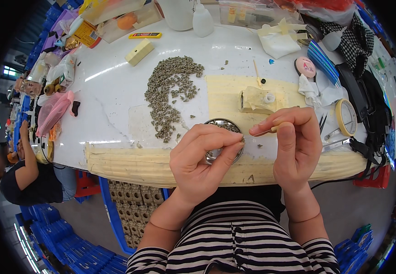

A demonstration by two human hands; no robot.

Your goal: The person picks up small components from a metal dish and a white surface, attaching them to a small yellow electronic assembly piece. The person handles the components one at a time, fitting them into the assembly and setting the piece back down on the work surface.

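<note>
My left hand [202,157] pinches a tiny greyish piece [242,139] between thumb and fingertips, above a round metal dish [238,154]. Part of the dish is covered by that hand; similar small pieces show inside it. Just to the right, my right hand [298,146] grips a thin tool [274,129] with a short yellowish handle, its fine tip pointing left toward the piece. A gap separates the tip from my left fingertips. Beyond the dish lies a loose pile of small grey-brown pieces [159,86].
Behind my right hand stands a tape-covered block [252,101] with a small white container. A tape roll [345,117] and black straps [364,100] lie at right. Padded tape lines the table's front edge [129,160]. A blue crate [111,214] of metal parts sits below. Another person [33,178] sits at left.
</note>
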